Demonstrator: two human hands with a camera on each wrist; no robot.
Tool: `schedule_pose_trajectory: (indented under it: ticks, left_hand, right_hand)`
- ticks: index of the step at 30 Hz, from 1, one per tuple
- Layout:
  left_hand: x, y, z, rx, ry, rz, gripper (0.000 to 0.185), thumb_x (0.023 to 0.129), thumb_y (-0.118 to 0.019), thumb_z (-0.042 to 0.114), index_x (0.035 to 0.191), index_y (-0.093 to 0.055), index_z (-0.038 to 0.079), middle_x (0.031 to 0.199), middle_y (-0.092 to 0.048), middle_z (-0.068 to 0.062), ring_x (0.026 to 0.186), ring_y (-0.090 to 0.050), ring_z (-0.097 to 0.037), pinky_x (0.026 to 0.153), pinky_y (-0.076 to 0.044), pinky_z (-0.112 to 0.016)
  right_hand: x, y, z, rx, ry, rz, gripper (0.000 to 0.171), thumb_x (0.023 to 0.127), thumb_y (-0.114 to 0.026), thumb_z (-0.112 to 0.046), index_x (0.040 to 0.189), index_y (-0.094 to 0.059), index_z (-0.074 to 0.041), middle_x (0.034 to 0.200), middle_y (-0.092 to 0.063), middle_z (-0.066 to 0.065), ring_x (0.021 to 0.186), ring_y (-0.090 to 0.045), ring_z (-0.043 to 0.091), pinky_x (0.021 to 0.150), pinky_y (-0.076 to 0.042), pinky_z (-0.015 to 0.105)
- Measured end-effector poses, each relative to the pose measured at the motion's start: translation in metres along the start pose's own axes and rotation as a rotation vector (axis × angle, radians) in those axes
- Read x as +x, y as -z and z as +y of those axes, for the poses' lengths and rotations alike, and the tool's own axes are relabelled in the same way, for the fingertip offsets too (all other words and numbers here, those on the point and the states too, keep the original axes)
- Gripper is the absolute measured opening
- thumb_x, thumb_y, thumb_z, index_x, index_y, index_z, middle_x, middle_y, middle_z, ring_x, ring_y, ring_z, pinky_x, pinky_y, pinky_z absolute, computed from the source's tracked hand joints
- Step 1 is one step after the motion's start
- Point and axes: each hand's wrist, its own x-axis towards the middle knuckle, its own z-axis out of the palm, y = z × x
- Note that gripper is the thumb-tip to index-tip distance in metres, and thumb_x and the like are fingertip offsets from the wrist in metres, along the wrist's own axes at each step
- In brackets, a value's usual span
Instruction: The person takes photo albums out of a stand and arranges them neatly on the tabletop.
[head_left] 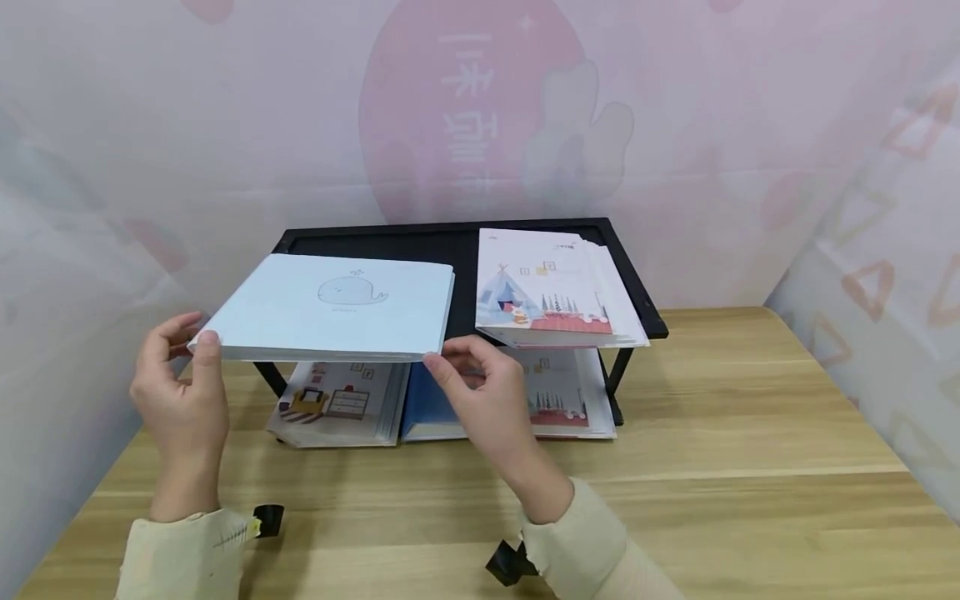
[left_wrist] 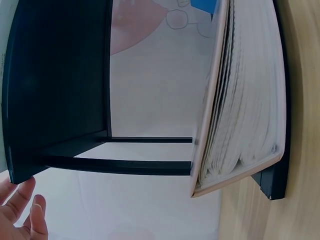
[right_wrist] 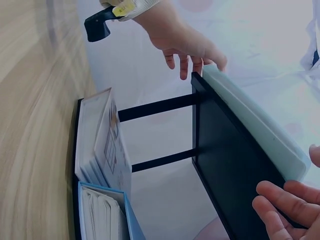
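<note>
A pale blue book with a whale drawing lies flat on the left half of a black two-tier rack's top shelf, its near edge overhanging. My left hand pinches the book's near left corner, thumb on top, fingers below. At the near right corner my right hand holds the book with its thumb above and fingers under the shelf edge. In the left wrist view only the left hand's fingertips show, under the shelf.
A tent-picture book stack fills the top shelf's right half. Under the shelf lie a room-picture book, a blue folder and another tent-picture book. The rack stands on a wooden table against a pink curtain.
</note>
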Motion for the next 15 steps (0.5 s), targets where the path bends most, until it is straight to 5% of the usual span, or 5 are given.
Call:
schedule_pose_trajectory:
  ticks: [4, 15]
  left_hand:
    - [0.0002, 0.0012, 0.0022, 0.002, -0.023, -0.009, 0.032, 0.092, -0.057, 0.020, 0.116, -0.071, 0.003, 0.098, -0.056, 0.029, 0.091, -0.049, 0.004, 0.069, -0.034, -0.014]
    - [0.0005, 0.0055, 0.0059, 0.091, -0.006, -0.057, 0.033, 0.094, -0.057, 0.021, 0.110, -0.073, -0.002, 0.093, -0.048, 0.031, 0.084, -0.042, 0.006, 0.059, -0.028, -0.016]
  right_hand:
    - [-0.0002, -0.0011, -0.0012, -0.008, 0.004, 0.017, 0.017, 0.095, -0.069, -0.022, 0.104, -0.070, -0.007, 0.095, -0.074, 0.007, 0.088, -0.070, 0.015, 0.080, -0.058, 0.028]
    - [0.0012, -0.0057, -0.0024, 0.069, 0.016, 0.025, 0.017, 0.097, -0.066, -0.021, 0.101, -0.069, -0.005, 0.094, -0.075, 0.013, 0.089, -0.073, 0.024, 0.071, -0.056, 0.025]
